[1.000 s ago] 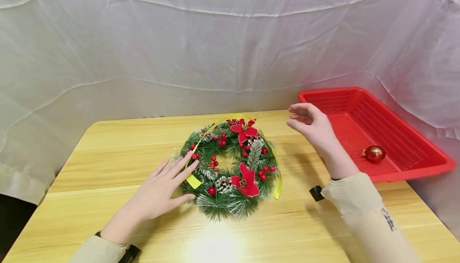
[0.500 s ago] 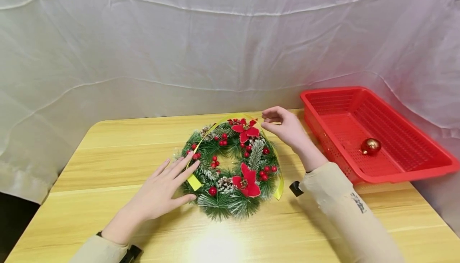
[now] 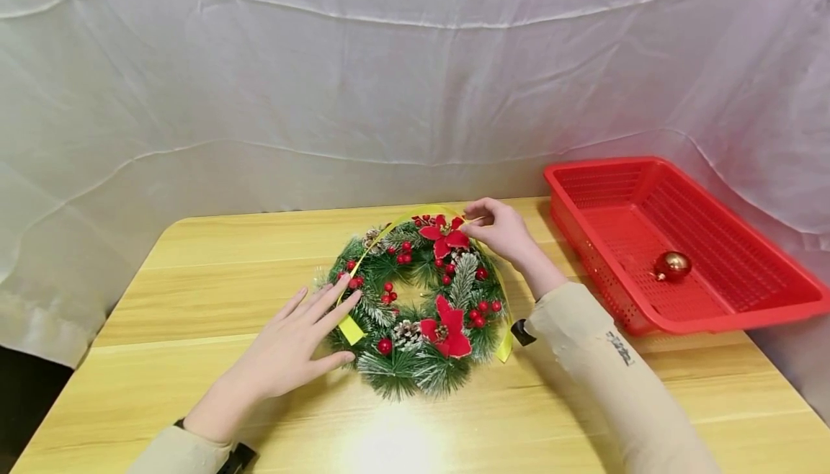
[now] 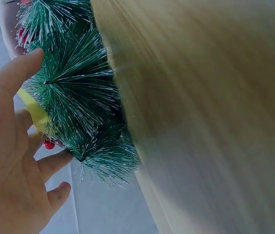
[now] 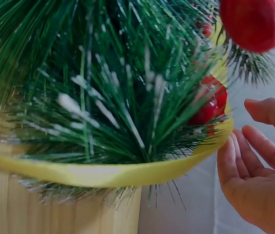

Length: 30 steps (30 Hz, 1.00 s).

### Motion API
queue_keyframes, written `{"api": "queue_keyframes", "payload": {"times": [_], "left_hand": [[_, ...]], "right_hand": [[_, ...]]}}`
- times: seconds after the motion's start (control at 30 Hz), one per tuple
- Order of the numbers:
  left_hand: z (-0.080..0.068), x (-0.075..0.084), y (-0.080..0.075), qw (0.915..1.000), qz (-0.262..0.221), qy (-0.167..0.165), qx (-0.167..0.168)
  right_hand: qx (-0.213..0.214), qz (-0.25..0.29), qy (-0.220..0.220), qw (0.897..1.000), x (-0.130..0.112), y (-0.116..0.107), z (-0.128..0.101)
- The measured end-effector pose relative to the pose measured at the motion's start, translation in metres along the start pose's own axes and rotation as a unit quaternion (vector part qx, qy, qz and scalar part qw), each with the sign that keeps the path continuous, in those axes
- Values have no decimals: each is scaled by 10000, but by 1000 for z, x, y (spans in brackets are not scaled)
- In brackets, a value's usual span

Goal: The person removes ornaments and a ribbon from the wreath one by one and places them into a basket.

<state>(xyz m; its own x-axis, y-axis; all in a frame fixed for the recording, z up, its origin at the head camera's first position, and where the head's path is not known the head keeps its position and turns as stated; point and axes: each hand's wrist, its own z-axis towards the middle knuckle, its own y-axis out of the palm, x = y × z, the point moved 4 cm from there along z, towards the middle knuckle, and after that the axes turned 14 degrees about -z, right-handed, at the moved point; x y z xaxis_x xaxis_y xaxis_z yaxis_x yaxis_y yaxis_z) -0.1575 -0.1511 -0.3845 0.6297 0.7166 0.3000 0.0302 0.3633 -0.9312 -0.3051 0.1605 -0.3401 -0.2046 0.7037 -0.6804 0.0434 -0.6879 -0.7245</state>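
A green Christmas wreath (image 3: 392,369) with red poinsettias, berries and frosted pinecones lies on the wooden table. A yellow ribbon (image 3: 405,215) arches over its far side, its ends hanging at left and right. My left hand (image 3: 282,351) spreads its straight fingers over the wreath's left edge, fingertips right at the ribbon's left end. At the far right, my right hand (image 3: 502,233) reaches beside the upper poinsettia (image 3: 443,236). In the right wrist view its fingertips meet the bend of the ribbon (image 5: 127,174), with the thumb (image 5: 268,111) held apart.
A red perforated plastic basket (image 3: 586,251) stands at the table's right side, holding one shiny ball ornament (image 3: 673,265). Behind the table (image 3: 214,272) hangs a pale cloth (image 3: 292,85).
My right hand has moved left from beside the basket to the ribbon at the wreath's far right. The basket has shifted slightly right. My left hand has stayed on the wreath.
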Motion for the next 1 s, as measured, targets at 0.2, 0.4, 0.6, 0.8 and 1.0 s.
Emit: {"api": "queue_keyframes", "payload": {"times": [0.2, 0.4, 0.6, 0.8, 1.0], "left_hand": [[0, -1, 0, 10000, -43, 22, 52], [-1, -2, 0, 9999, -52, 35, 91], [-1, -2, 0, 9999, -77, 37, 96], [-1, 0, -1, 9999, -61, 60, 105], [-2, 0, -2, 9999, -74, 17, 107]], "right_hand": [[-8, -108, 63, 9999, 0, 5, 3], [12, -375, 102, 9992, 2, 8, 5], [133, -533, 169, 9983, 5, 8, 8], [302, -401, 136, 9986, 4, 2, 7], [514, 102, -48, 9986, -2, -10, 4]]}}
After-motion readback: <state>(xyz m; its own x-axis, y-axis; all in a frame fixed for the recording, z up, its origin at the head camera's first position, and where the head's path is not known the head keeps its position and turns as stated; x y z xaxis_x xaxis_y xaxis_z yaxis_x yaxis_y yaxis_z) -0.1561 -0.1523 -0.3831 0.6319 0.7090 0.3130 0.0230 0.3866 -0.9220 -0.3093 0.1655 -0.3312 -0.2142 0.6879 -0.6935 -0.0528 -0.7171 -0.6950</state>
